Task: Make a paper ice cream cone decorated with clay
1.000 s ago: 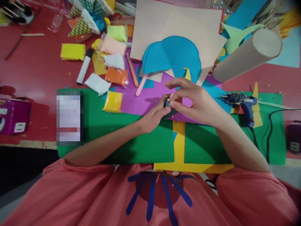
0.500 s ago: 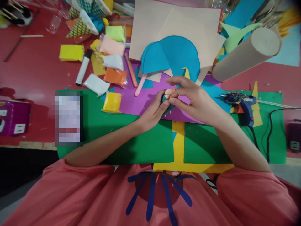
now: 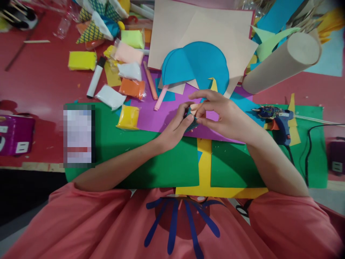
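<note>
at nine o'clock from the hands, well apart, note a purple box (image 3: 17, 135) on the red worktop (image 3: 54, 81), then a phone (image 3: 78, 136) on a green sheet (image 3: 115, 158). nearer, also toward nine o'clock, find a yellow packet (image 3: 128, 117) at the border of the green sheet and a purple sheet (image 3: 153, 124).

with the left hand (image 3: 176, 129), wrist toward eight o'clock, grips a small dark teal piece (image 3: 192, 126) above the purple sheet, thumb on the near side, index finger curled round the far side. at twelve o'clock on the teal piece, touching it, see a pale peach piece (image 3: 194, 108), visible part running roughly from nine to three o'clock. cannot tell the teal piece's own long axis, mostly hidden by fingers.

with the right hand (image 3: 226, 115), wrist toward four o'clock, brings thumb and index finger nearly together at the three o'clock edge of both pieces; cannot tell whether pinching or only touching. stretches another finger toward nine o'clock, apart from both. judge the left hand nearer to the teal piece, the right fingertips just beside the peach one.

farther along, find a cardboard tube (image 3: 280, 66) at two o'clock and a glue gun (image 3: 281, 124) at three, nozzle toward nine.
</note>
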A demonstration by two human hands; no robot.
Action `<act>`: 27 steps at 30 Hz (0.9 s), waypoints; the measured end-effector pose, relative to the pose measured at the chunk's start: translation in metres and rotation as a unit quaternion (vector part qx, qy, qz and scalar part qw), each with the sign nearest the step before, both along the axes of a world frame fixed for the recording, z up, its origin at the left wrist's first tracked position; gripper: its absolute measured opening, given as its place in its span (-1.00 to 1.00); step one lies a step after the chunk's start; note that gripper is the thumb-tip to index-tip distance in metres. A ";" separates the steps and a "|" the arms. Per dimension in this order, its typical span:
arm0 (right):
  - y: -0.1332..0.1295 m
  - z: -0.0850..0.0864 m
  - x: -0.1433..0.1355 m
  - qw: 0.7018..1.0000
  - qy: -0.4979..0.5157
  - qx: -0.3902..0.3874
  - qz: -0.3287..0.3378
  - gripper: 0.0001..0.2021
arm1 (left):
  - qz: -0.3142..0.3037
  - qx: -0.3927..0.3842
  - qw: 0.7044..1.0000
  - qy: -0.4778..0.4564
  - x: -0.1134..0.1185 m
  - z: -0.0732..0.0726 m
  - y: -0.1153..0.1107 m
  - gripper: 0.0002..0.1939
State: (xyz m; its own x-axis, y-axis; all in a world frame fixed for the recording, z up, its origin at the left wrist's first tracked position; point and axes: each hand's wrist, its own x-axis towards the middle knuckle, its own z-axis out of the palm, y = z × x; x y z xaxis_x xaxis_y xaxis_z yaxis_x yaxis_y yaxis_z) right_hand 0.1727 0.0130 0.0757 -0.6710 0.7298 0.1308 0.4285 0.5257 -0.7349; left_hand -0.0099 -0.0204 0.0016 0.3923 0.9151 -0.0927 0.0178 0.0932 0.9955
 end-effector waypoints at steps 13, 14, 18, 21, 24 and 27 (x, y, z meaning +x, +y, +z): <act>0.000 0.003 0.000 0.990 0.082 0.010 -0.111 -0.95 | 0.005 -0.132 0.984 -0.119 0.005 0.003 0.006 -0.50; 0.001 0.004 0.002 0.987 0.102 0.009 -0.120 -0.94 | -0.001 -0.148 0.980 -0.132 0.005 0.003 0.008 -0.49; 0.006 0.008 0.010 0.983 0.115 0.000 -0.146 -0.80 | -0.028 -0.194 0.968 -0.159 0.004 0.010 0.012 -0.45; 0.007 0.008 0.011 0.983 0.113 -0.001 -0.146 -0.76 | -0.039 -0.191 0.963 -0.184 0.002 0.016 0.012 -0.36; 0.006 0.006 0.010 0.985 0.118 -0.009 -0.126 -0.81 | -0.035 -0.175 0.965 -0.193 0.001 0.017 0.009 -0.33; 0.004 0.005 0.008 0.987 0.102 -0.043 -0.114 -0.87 | -0.022 -0.180 0.968 -0.173 0.001 0.015 0.007 -0.34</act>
